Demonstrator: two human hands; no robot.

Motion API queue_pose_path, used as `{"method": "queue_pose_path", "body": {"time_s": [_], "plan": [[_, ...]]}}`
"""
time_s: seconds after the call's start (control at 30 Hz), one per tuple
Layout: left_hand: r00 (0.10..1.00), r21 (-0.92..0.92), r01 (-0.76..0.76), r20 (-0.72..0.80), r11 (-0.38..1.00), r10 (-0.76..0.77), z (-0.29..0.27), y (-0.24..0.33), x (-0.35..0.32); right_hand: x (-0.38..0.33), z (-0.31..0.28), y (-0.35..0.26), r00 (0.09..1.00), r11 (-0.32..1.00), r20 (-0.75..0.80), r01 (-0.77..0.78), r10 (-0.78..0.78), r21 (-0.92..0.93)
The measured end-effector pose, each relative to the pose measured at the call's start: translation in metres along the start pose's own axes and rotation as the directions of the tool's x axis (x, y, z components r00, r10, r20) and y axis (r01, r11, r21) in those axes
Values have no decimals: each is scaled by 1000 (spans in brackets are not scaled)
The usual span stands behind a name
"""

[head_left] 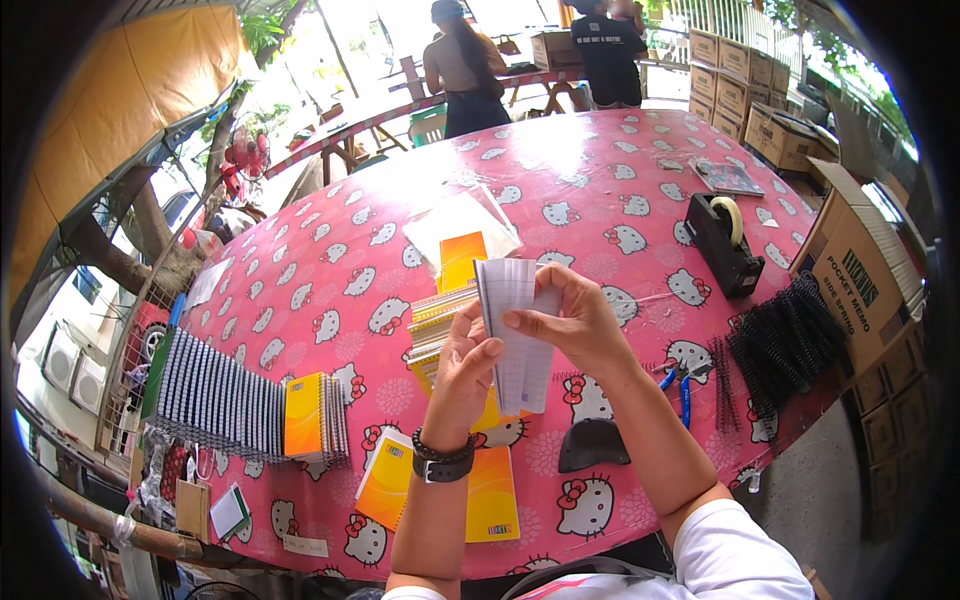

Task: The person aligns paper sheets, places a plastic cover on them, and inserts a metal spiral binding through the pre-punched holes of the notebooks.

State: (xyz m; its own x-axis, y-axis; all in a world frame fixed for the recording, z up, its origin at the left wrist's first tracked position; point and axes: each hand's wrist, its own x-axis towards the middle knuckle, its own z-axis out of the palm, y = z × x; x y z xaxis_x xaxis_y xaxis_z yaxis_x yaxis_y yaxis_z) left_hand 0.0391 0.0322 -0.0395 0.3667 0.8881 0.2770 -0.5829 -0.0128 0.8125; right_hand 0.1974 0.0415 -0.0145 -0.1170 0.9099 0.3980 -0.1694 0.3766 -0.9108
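Above the middle of the table I hold a small notepad (pixel 522 375) upright, its white lined pages facing me. My left hand (pixel 463 378), with a dark wristwatch above it, is closed around the pad's left edge. My right hand (pixel 578 318) pinches the pages near the top right, thumb in front, with some leaves fanned apart. Partly hidden behind my left hand is a stack of yellow-orange notepads (pixel 430 335). Nearer to me lie a yellow-orange notepad (pixel 492 500) and another tilted one (pixel 385 482), partly covered by my left forearm.
A long row of spiral-bound notebooks (pixel 215 388) stands at left. To the right are blue-handled pliers (pixel 684 392), a pile of black wire spirals (pixel 785 345), a black tape dispenser (pixel 718 250) and an open cardboard box (pixel 862 275). A black curved object (pixel 592 446) lies near my right forearm. Two people stand beyond the table.
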Motion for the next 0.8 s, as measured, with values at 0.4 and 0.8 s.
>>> {"method": "queue_pose_path", "body": {"time_s": [0.4, 0.8], "plan": [[998, 166, -23, -49, 986, 31, 8, 3, -2, -4, 2, -6, 994, 980, 9, 112, -112, -162], [997, 257, -53, -45, 965, 67, 13, 4, -2, -2, -2, -1, 1000, 983, 20, 24, -21, -181]]}}
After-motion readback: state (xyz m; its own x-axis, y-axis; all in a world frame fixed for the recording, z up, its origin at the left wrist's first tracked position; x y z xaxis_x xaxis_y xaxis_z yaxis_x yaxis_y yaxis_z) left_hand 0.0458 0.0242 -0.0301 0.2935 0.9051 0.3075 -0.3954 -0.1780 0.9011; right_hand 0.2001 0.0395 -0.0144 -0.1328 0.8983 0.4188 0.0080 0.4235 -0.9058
